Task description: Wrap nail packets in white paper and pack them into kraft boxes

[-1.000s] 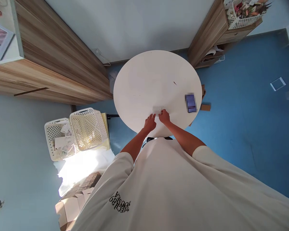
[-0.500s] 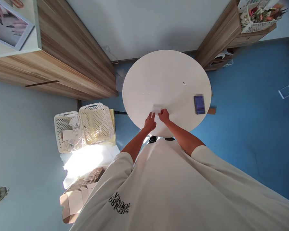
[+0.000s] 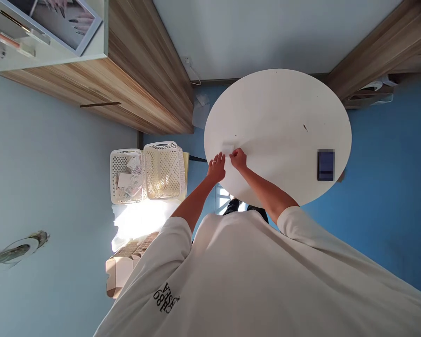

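A round white table (image 3: 277, 117) fills the middle of the head view, and a small white paper-like piece (image 3: 228, 149) lies near its edge close to me. My right hand (image 3: 238, 159) is curled, with its fingertips at the lower corner of that piece. My left hand (image 3: 216, 168) rests just to the left of the piece, fingers loosely apart and holding nothing. A dark phone or small tablet (image 3: 325, 164), partly blurred, lies on the table's right side, away from both hands. A tiny dark speck (image 3: 305, 128) marks the tabletop.
Two white perforated plastic baskets (image 3: 145, 173) stand on the floor left of the table, one holding papers. A wood-grain cabinet (image 3: 143, 84) runs along the upper left. Cardboard boxes (image 3: 121, 267) sit lower left, and blue flooring (image 3: 382, 135) spreads right.
The whole view has swung, so the table and phone sit further right in the picture. My hands remain at the white piece, with no clear change in grip.
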### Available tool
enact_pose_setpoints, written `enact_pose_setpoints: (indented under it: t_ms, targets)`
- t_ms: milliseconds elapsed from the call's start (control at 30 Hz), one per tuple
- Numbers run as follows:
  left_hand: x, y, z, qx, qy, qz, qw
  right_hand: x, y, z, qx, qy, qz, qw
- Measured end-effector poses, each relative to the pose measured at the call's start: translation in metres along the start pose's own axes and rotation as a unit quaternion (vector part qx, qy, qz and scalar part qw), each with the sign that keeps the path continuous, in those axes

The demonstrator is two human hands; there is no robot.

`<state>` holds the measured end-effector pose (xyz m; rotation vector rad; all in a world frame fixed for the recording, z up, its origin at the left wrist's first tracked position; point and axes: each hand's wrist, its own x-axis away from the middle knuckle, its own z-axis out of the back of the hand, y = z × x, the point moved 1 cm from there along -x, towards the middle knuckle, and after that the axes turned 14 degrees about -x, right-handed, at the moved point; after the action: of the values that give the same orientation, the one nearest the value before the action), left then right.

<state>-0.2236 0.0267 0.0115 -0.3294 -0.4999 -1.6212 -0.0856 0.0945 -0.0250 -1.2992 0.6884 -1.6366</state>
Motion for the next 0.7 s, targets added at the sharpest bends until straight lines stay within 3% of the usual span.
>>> enact_pose_setpoints:
  t_ms: [167,300,500,700]
  targets:
    - [-0.010,-0.015,0.002,-0.008,0.010,0.007,1.000,-0.011,-0.010,-0.018,0.005,-0.007,0.028,1.000]
    - [-0.015,-0.016,0.000,-0.011,-0.003,0.014,1.000,-0.016,-0.011,-0.020,0.021,-0.018,0.046,0.999]
    - [-0.020,-0.010,0.001,-0.023,-0.013,0.023,0.999,-0.010,-0.008,-0.007,0.072,-0.056,0.087,0.992]
    - [-0.025,-0.006,0.010,-0.035,-0.018,0.019,0.999,0.020,0.002,0.019,0.108,-0.074,0.070,0.989]
